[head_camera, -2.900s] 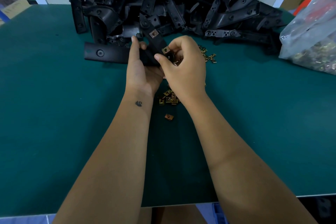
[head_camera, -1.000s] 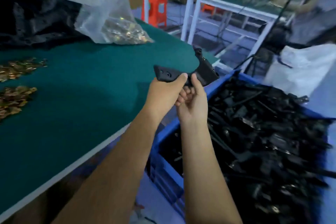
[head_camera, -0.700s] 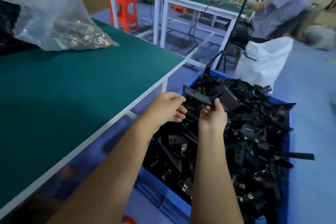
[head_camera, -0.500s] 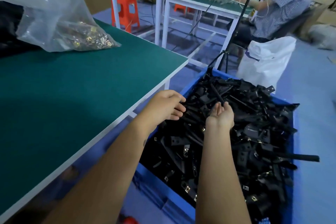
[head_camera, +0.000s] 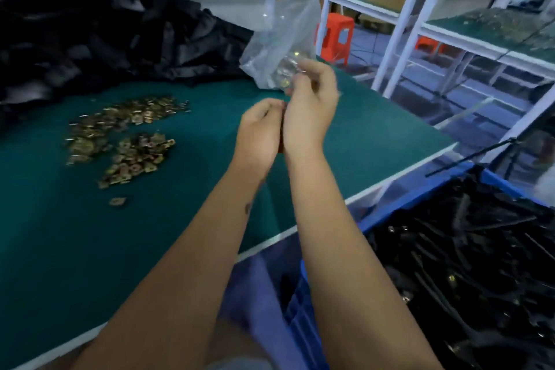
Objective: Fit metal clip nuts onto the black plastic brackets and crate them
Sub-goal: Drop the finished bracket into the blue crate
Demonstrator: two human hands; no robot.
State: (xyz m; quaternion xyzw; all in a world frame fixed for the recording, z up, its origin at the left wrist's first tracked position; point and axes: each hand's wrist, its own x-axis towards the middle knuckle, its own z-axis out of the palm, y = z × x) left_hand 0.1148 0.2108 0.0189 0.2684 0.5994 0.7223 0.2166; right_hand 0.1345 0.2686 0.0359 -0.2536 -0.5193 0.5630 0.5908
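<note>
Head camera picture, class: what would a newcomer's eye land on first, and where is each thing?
First the two bare hands, left hand and right hand, raised together mid-frame over the green table. Then the brass clip nuts scattered to their left, and the blue crate of black brackets at lower right.

Motion blur softens the whole view. The pile of black brackets (head_camera: 99,30) at the far left is a dark smear — no single piece can be made out, and the left edge cuts it off. The loose clip nuts (head_camera: 126,141) on the table read only as gold flecks. The left hand (head_camera: 261,132) and right hand (head_camera: 312,108) are close together, fingers curled — whether they hold anything cannot be told. The right hand covers the lower part of the clear bag (head_camera: 282,42). The blue crate (head_camera: 303,321) is cut by the right and bottom edges, its contents a black tangle.
</note>
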